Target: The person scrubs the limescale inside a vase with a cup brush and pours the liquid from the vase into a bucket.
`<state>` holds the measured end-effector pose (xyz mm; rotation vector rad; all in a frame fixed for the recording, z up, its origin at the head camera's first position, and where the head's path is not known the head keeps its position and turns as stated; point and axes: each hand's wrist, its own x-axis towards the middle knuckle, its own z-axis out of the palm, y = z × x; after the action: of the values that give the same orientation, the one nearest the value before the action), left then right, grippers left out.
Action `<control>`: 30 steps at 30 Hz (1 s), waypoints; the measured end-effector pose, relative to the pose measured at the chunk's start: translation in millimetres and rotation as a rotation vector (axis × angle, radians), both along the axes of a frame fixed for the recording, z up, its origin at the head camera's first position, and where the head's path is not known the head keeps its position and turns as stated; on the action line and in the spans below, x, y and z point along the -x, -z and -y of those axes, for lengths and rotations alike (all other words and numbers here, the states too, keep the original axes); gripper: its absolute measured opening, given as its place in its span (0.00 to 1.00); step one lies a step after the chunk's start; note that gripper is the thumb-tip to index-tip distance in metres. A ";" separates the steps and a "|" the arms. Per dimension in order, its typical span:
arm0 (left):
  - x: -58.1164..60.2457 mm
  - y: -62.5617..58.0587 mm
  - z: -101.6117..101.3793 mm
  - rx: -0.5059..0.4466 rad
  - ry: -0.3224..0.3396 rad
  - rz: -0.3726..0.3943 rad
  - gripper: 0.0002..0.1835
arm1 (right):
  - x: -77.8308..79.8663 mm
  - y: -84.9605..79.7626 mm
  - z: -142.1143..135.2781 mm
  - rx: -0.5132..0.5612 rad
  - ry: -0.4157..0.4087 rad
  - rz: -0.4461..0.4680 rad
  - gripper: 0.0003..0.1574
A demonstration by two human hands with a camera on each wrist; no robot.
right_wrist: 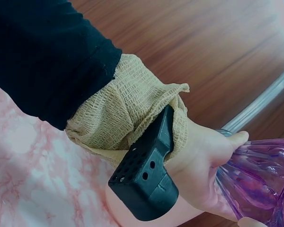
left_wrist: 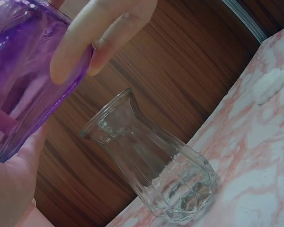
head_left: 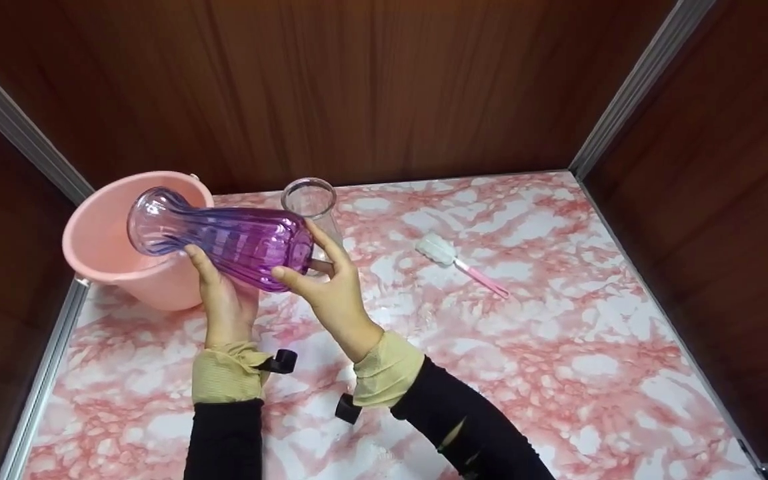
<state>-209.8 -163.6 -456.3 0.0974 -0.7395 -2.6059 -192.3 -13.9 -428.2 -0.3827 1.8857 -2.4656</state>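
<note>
A purple glass vase (head_left: 251, 243) lies tilted almost sideways in both hands, its clear flared mouth over the bucket's opening. My left hand (head_left: 227, 300) holds it from beneath near the neck, with the thumb up along its near side; the other fingers are mostly hidden. At the base, my right hand (head_left: 337, 293) grips the vase between thumb and fingers. The left wrist view shows the right fingers (left_wrist: 99, 38) on the glass. A pink bucket (head_left: 151, 290) stands at the left. Behind the right hand is a clear glass vase (left_wrist: 146, 151), upright on the table.
A white-headed sponge brush (head_left: 436, 248) with a pink handle lies right of the hands. The pink-and-white marbled table (head_left: 524, 373) is bounded by brown wood panels (head_left: 391, 87) at the back and both sides. Black cameras (head_left: 281, 361) project from the wrists.
</note>
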 end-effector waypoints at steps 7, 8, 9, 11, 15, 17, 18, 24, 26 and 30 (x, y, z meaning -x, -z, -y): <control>0.0 -2.0 2.2 -0.027 0.025 -0.024 0.37 | 1.0 -8.7 1.3 -0.066 0.016 -0.034 0.49; 0.0 -2.1 2.5 -0.028 0.026 -0.025 0.37 | 1.3 -9.6 1.5 -0.080 0.020 -0.038 0.50; 0.1 -2.1 2.9 -0.032 0.027 -0.029 0.37 | 1.3 -10.6 1.6 -0.098 0.023 -0.045 0.50; 0.2 -2.2 3.1 -0.041 0.027 -0.034 0.37 | 1.1 -12.9 1.4 -0.135 0.031 -0.066 0.49; 0.2 -2.6 3.4 -0.052 0.043 -0.056 0.39 | 1.2 -17.5 1.5 -0.200 0.042 -0.130 0.49; -0.1 -3.3 2.9 -0.050 0.053 -0.064 0.41 | 1.3 -20.1 1.7 -0.232 0.050 -0.171 0.49; 0.0 -3.8 2.7 -0.050 0.059 -0.067 0.42 | 1.6 -21.3 1.7 -0.247 0.053 -0.191 0.49; -0.2 -9.7 0.8 -0.068 0.075 -0.091 0.44 | 3.4 -27.9 1.0 -0.290 0.061 -0.310 0.49; -0.6 -11.8 0.4 -0.077 0.075 -0.093 0.44 | 3.5 -30.3 0.9 -0.295 0.057 -0.345 0.49; -1.3 -15.6 1.0 -0.114 0.077 -0.105 0.45 | 3.7 -35.9 1.8 -0.332 0.058 -0.422 0.49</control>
<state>-208.5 -164.5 -440.7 -0.0342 -0.5683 -2.7025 -195.9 -15.7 -392.3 -0.8992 2.4400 -2.1675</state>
